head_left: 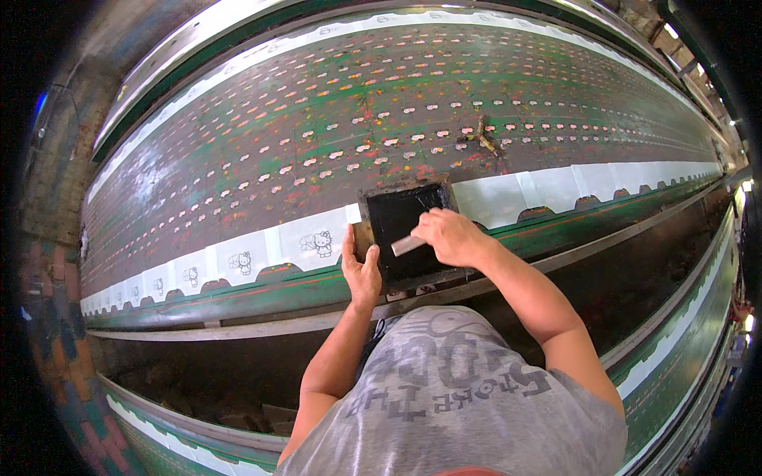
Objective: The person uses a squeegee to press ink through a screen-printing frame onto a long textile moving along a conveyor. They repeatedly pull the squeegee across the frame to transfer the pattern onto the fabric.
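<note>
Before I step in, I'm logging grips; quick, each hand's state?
Left hand: open, left of the dark frame.
Right hand: closed, holding a pale flat scraper.

From the dark frame [397, 216], flat tabletop [262, 127] leaves passage toward ten through twelve o'clock. A branched brown piece [481, 140] obstructs one o'clock; the left hand [363, 274] crowds eight; the right hand [451, 238] blocks the frame's three-o'clock side, its forearm [533, 297] four.

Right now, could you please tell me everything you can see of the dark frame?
The squarish frame has a worn, dark brownish rim around a black, partly glossy inside. It lies at the near edge of the long table, between white sheets. The right hand holds a pale scraper over it; the left hand is beside it, contact unclear.
</note>
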A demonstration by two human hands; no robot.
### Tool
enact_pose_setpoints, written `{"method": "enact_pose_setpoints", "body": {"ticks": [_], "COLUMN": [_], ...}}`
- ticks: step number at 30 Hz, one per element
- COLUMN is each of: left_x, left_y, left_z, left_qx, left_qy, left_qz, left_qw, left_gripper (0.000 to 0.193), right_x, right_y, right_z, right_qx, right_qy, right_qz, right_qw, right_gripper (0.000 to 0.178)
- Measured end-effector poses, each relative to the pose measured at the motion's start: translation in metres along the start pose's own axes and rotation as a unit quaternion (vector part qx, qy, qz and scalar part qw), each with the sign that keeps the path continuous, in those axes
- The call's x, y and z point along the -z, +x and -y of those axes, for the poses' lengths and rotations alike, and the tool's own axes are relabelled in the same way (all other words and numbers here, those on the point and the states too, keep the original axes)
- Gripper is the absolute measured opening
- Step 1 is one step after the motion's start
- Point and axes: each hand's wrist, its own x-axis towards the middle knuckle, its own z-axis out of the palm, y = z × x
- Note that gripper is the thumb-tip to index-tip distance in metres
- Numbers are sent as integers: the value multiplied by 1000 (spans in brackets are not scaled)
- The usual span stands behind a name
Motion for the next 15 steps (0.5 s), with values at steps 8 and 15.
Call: {"method": "enact_pose_setpoints", "body": {"ticks": [8,15], "left_x": [13,13], "left_y": [5,3], "left_z": [0,2], "left_qx": [24,27], "left_qy": [15,1], "left_qz": [52,48], "left_qw": [998,998], "left_gripper": [83,82], "right_x": [-3,-8], "right_y": [62,32], "right_z": [-38,4], "right_qx": [-95,-96], "right_qy": [32,-14], "right_qz": [-44,-26], "right_qw": [994,995], "right_gripper": [41,42]}}
